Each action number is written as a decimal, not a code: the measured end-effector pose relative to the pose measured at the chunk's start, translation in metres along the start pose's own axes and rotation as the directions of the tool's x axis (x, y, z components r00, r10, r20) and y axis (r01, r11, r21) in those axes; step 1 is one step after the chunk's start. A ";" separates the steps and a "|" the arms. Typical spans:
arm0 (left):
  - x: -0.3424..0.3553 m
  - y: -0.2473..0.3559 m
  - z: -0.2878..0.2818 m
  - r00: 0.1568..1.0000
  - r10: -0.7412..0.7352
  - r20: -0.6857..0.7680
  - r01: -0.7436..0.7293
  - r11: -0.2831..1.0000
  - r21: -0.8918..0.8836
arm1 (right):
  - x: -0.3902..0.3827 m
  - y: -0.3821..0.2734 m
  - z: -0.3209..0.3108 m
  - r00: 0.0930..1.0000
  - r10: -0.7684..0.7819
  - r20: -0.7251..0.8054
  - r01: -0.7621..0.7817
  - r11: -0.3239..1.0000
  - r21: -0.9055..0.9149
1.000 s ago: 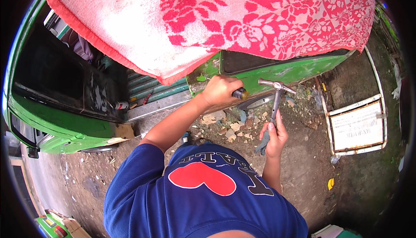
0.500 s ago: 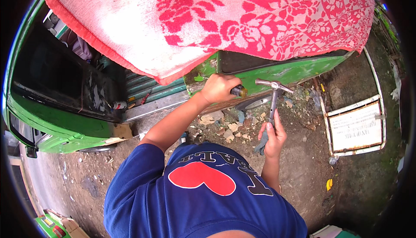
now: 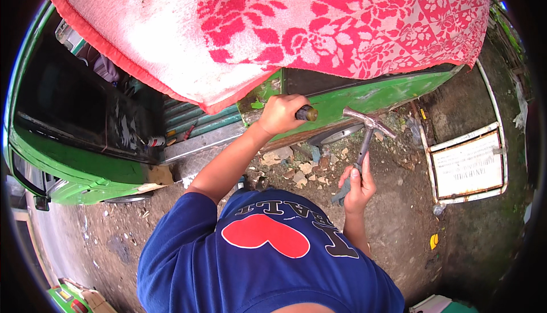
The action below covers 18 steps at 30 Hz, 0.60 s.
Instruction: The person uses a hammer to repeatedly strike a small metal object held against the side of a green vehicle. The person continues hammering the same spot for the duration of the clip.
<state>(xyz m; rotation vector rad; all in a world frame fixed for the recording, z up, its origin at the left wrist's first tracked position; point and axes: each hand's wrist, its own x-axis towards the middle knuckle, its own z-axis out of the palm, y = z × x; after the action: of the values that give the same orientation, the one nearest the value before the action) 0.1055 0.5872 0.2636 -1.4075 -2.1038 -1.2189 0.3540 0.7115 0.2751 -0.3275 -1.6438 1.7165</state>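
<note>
There's a steel hammer (image 3: 365, 143), head outward, in the right hand (image 3: 358, 188) — a dark, amber-ended handle (image 3: 306, 113) in the left hand (image 3: 281, 113).

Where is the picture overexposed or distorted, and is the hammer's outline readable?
Head view: glare bleaches the pink floral cloth toward its left; head view: fisheye curves the green vehicle front; head view: the grey T-shaped metal hammer has a readable outline.

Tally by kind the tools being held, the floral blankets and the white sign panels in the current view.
Hammer: 1
Dark-handled tool: 1
Floral blanket: 1
White sign panel: 1
Total: 4
</note>
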 end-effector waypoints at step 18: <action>-0.018 -0.003 -0.003 0.984 0.180 0.010 -0.180 0.983 -0.024 | 0.016 0.004 -0.017 0.989 0.027 0.148 -0.008 0.992 -0.129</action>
<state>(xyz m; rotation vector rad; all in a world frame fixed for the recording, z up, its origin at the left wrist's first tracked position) 0.1111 0.5741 0.2519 -1.5802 -1.9267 -1.1689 0.3520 0.7351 0.2733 -0.2805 -1.8704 1.6865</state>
